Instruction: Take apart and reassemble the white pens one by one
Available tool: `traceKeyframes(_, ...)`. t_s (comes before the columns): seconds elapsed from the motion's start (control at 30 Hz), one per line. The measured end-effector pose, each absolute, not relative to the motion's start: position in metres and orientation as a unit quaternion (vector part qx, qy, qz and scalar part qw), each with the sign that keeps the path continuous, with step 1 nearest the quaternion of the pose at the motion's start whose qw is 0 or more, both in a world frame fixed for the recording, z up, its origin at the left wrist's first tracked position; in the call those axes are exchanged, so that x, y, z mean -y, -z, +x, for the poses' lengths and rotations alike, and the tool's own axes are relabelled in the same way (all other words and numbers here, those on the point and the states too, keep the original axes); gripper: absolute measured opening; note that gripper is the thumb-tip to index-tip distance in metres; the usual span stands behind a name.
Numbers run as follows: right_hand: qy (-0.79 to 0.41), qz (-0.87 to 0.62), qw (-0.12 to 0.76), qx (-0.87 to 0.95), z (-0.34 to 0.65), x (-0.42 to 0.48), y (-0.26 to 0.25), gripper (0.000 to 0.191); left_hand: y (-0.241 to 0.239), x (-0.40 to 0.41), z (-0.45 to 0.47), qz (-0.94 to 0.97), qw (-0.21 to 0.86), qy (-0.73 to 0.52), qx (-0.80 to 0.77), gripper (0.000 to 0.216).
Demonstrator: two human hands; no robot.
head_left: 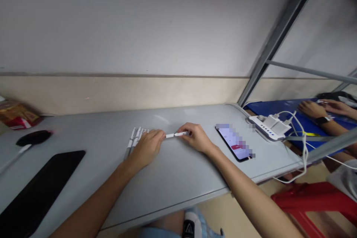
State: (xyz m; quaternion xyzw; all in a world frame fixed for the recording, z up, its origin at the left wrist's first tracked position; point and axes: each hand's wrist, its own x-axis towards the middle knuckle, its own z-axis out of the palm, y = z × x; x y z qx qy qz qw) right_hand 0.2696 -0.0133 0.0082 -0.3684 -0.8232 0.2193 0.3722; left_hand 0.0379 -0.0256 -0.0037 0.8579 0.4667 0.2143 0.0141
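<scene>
A white pen (175, 134) lies across the gap between both of my hands above the grey table (178, 178). My left hand (147, 147) pinches its left end with closed fingers. My right hand (196, 137) grips its right end, fingers curled round it. Under and just left of my left hand lie several more white pens (134, 139) side by side on the table.
A phone (235, 143) with a lit screen lies right of my right hand. A white power strip (269, 127) with chargers and cables sits at the table's right end. A black pad (39, 189) and black mouse (33, 137) lie left. Another person's hands (320, 109) rest on a blue surface far right. A red stool (315, 202) stands below.
</scene>
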Motion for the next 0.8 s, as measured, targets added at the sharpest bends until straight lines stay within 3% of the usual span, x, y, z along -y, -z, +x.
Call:
traceKeyframes(0.27,-0.096,-0.399,0.398,0.821,0.279,0.005,-0.003,0.016,-0.003,0.026,0.038,0.82,0.134,-0.264,-0.49,0.034)
traceKeyframes(0.5,-0.061,-0.453,0.396,0.796,0.298,-0.005,-0.001,0.017,-0.003,0.024,0.033,0.828,0.085,-0.274,-0.481,0.033)
traceKeyframes(0.8,-0.097,-0.382,0.401,0.827,0.294,-0.004,-0.003,0.016,-0.006,0.027,0.036,0.847,0.048,-0.232,-0.475,0.029)
